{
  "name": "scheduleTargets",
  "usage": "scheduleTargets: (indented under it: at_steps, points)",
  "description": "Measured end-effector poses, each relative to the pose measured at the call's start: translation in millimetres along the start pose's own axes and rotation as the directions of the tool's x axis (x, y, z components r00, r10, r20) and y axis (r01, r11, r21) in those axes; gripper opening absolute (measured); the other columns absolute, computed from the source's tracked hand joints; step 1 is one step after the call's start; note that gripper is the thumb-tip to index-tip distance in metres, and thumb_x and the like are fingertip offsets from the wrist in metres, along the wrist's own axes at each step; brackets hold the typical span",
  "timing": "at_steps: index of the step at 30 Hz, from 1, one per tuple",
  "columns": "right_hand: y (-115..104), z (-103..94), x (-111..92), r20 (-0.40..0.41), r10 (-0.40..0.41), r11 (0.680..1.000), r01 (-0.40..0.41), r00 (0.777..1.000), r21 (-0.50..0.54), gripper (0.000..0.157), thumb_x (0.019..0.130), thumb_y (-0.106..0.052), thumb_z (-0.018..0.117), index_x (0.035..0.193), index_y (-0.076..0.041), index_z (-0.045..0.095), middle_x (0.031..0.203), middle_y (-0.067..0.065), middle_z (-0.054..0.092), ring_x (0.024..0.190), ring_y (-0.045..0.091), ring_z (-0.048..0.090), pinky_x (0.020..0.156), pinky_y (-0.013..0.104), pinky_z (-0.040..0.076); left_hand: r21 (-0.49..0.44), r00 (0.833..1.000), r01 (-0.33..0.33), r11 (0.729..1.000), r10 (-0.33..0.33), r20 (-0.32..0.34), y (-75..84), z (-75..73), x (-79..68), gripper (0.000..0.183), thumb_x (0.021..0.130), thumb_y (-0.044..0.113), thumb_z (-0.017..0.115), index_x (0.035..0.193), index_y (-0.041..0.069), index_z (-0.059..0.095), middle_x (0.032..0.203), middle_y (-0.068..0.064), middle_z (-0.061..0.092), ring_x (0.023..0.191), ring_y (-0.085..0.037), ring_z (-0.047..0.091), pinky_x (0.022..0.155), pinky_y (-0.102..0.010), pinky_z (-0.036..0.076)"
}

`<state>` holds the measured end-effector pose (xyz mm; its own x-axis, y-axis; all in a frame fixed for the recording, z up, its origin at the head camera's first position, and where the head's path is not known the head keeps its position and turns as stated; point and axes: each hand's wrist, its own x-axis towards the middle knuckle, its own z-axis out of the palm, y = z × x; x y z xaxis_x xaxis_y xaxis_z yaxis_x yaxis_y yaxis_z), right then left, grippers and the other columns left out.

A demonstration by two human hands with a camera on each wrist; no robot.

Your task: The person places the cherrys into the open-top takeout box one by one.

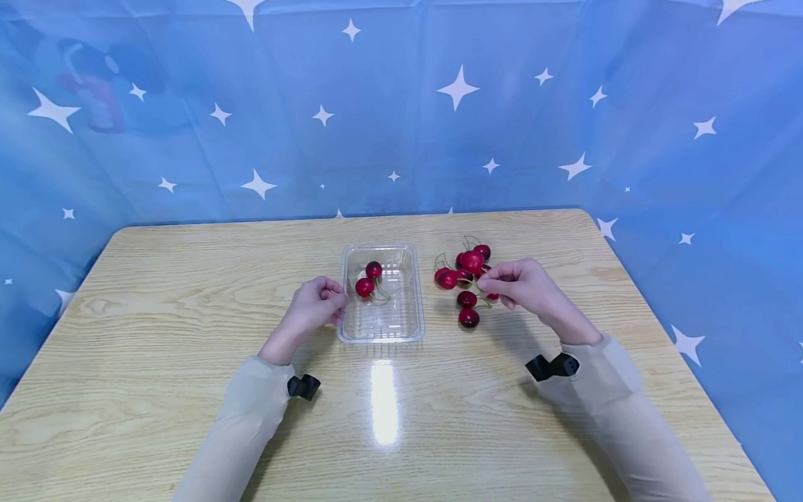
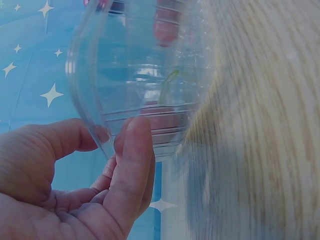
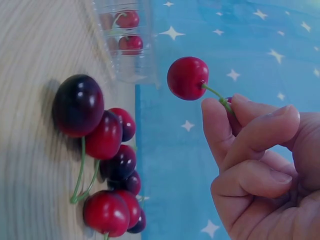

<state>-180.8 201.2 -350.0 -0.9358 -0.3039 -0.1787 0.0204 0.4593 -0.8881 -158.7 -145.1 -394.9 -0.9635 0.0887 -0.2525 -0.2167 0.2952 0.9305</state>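
Note:
A clear plastic container (image 1: pixel 411 307) sits on the table with two red cherries (image 1: pixel 364 287) joined by their green stems inside. My left hand (image 1: pixel 314 303) pinches its left rim, thumb and fingers on either side of the wall in the left wrist view. Over the pile to the right, my right hand (image 1: pixel 523 284) pinches a green stem (image 3: pixel 214 92) between thumb and index finger. A bright red cherry (image 3: pixel 187 78) hangs from that stem, raised off the table. Below and beside it lie several dark and red cherries (image 3: pixel 78 106), some with joined stems.
The wooden table (image 1: pixel 188 335) ends at a back edge against a blue curtain (image 1: pixel 401 104) with white stars. A light reflection (image 1: pixel 384 403) shows on the tabletop in front of the container. Both wrists wear small black cameras (image 1: pixel 552 367).

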Motion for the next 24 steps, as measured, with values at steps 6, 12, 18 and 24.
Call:
scheduleTargets:
  at_steps: [6,12,18,24]
  points:
    - [-5,5.7,7,0.014,-0.029,1.000,0.029,0.999,0.010,0.021,0.090,-0.015,0.064,0.089,0.006,0.065,0.056,-0.001,0.051,0.045,0.013,0.039,0.045,0.022,0.034,0.002,1.000,-0.007,1.000,0.007,0.000,-0.8,-0.3,1.3,0.013,0.090,0.001,0.053,0.100,-0.007,0.051,0.070,-0.005,0.054,0.057,-0.013,0.056,0.056,-0.026,0.056]
    - [-11,12.3,13,0.027,-0.029,0.999,0.028,0.999,0.034,0.026,0.090,-0.013,0.064,0.097,0.012,0.063,0.057,-0.002,0.052,0.046,0.016,0.039,0.047,0.024,0.037,0.004,1.000,0.000,1.000,0.000,-0.001,-0.3,0.3,0.4,0.013,0.090,0.001,0.053,0.100,-0.006,0.051,0.070,-0.005,0.054,0.057,-0.013,0.056,0.057,-0.027,0.057]
    - [-16,19.8,22,0.031,-0.012,1.000,0.012,0.999,0.003,0.024,0.089,-0.015,0.064,0.096,0.008,0.065,0.062,-0.002,0.060,0.045,0.013,0.041,0.041,0.022,0.034,0.001,1.000,-0.002,1.000,0.002,-0.003,0.2,0.5,0.2,0.013,0.089,0.001,0.054,0.100,-0.006,0.051,0.070,-0.005,0.054,0.057,-0.013,0.056,0.057,-0.027,0.057]
    - [-21,29.3,31,0.052,-0.030,0.999,0.028,0.998,0.025,0.021,0.089,-0.014,0.065,0.094,0.007,0.066,0.067,-0.001,0.065,0.044,0.011,0.040,0.040,0.023,0.033,0.011,1.000,0.000,1.000,0.000,-0.003,-0.2,-0.1,0.6,0.013,0.090,0.002,0.054,0.100,-0.006,0.051,0.071,-0.006,0.055,0.058,-0.013,0.057,0.058,-0.029,0.057]
